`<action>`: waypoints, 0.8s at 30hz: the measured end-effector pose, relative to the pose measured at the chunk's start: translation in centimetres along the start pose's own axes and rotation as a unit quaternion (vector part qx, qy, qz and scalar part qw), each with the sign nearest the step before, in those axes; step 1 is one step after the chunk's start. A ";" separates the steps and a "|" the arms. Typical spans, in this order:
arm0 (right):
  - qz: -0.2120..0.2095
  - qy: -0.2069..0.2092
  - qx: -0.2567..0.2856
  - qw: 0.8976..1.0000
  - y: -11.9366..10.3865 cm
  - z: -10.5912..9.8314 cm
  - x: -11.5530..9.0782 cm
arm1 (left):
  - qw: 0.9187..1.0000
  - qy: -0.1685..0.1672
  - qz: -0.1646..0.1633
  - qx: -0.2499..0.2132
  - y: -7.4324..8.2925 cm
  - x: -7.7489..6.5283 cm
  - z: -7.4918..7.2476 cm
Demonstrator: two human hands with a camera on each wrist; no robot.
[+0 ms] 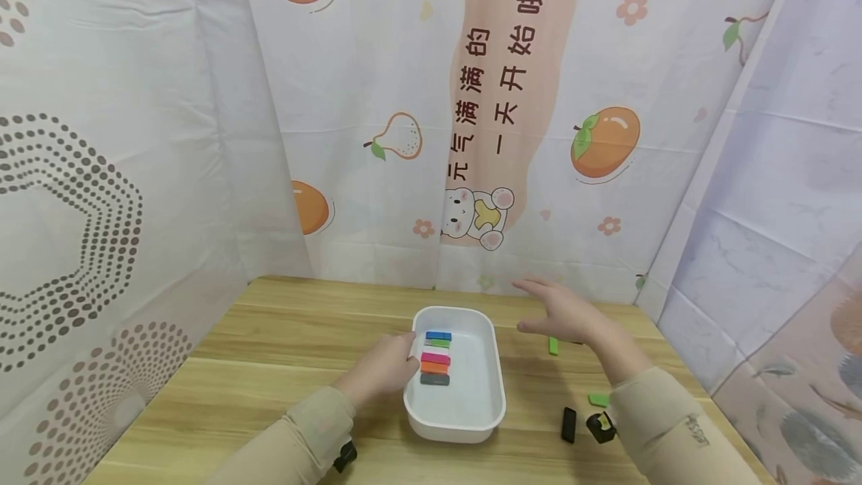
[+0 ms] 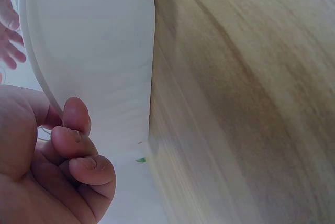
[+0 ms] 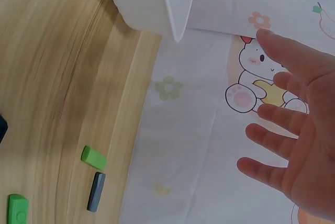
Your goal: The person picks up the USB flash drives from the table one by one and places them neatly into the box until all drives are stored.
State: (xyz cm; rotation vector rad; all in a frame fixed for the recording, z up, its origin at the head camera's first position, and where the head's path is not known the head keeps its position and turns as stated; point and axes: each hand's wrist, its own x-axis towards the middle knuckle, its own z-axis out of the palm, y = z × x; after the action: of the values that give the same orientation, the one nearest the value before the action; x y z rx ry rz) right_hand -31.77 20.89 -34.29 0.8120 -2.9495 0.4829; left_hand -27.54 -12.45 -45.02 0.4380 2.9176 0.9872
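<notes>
A white plastic tub (image 1: 456, 425) stands on the wooden table. Inside it, along its left side, lies a column of small flat bars in blue, green, white, pink (image 1: 435, 358), orange (image 1: 434, 367) and dark grey (image 1: 435, 379). My left hand (image 1: 384, 365) grips the tub's left rim; in the left wrist view the fingers (image 2: 89, 169) curl at the outside of the wall. My right hand (image 1: 562, 310) is raised to the right of the tub, fingers spread and holding nothing, as the right wrist view also shows.
Right of the tub lie green bars (image 1: 553, 346) (image 1: 598, 400), a black bar (image 1: 569, 425) and a black piece with a yellow mark (image 1: 601, 427). The right wrist view also shows a dark bar (image 3: 96, 191). Another black object (image 1: 346, 456) sits by the left sleeve. Printed curtains (image 1: 377, 208) hang behind.
</notes>
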 end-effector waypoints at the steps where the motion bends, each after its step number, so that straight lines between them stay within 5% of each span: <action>1: 0.001 0.001 -0.001 1.000 0.1 0.0 -0.1 | 1.000 0.000 -0.001 -0.001 0.0 0.0 0.0; 24: 0.017 0.006 0.003 1.000 3.6 -0.7 -3.3 | 1.000 0.000 -0.007 -0.003 0.3 -0.2 -0.1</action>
State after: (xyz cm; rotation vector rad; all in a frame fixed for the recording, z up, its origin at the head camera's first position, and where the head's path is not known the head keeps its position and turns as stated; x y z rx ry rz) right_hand -30.79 25.63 -35.09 0.7572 -2.9574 0.4981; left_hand -27.33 -12.35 -44.81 0.4162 2.9131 0.9933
